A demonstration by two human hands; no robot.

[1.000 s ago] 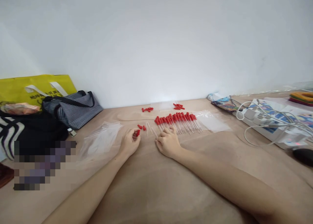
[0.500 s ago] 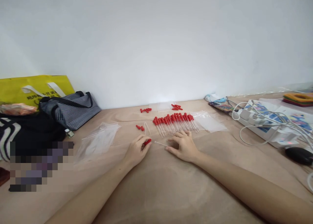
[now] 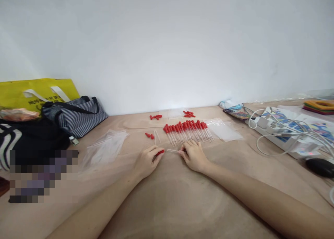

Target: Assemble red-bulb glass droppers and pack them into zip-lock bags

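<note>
My left hand [image 3: 147, 161] pinches a red rubber dropper bulb [image 3: 161, 152] between thumb and fingers. Facing it, my right hand [image 3: 194, 156] grips a thin clear dropper tube [image 3: 172, 150] whose free end points left at the bulb; a small gap parts the two. Beyond my right hand lies a row of droppers with red bulbs [image 3: 186, 126] fitted on clear tubes. Two loose red bulbs [image 3: 149, 136] and a few bare tubes [image 3: 157, 136] lie just past my left hand.
More red bulbs [image 3: 156, 117] and a small heap of bulbs [image 3: 189, 113] lie near the wall, with tubes between. Clear plastic bags [image 3: 106, 148] are at left, others [image 3: 225, 130] at right. A striped bag [image 3: 78, 117] stands left; a power strip [image 3: 284, 138] with cables lies right.
My right fingers have closed around the clear tube, which is now straighter and lifted toward the bulb. My left hand has shifted slightly right with the red bulb.
</note>
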